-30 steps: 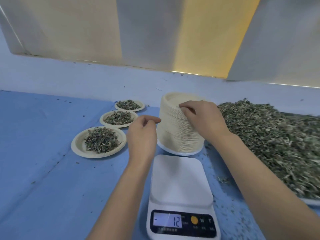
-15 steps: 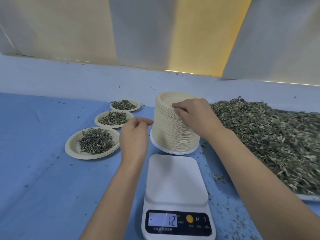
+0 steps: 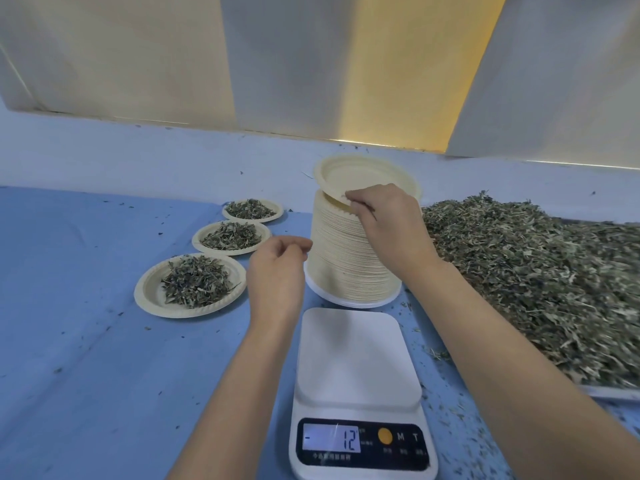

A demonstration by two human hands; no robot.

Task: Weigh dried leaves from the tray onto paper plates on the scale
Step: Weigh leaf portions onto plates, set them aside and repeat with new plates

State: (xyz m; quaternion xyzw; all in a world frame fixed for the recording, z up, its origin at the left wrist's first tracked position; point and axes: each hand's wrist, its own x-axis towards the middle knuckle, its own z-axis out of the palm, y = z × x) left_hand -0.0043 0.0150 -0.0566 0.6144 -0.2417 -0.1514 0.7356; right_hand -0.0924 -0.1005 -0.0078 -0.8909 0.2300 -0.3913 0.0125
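A tall stack of cream paper plates stands behind the white scale, whose display reads -12 and whose platform is bare. My right hand pinches the near rim of the top plate, lifted and tilted off the stack. My left hand hovers just left of the stack with loosely curled fingers, holding nothing. A large heap of dried leaves fills the tray on the right.
Three paper plates of leaves sit in a row at the left: near, middle and far. Leaf crumbs are scattered on the blue table. A pale wall runs behind.
My right hand has lifted the top plate's near edge up off the stack. The left hand stays beside the stack. The camera has shifted slightly.
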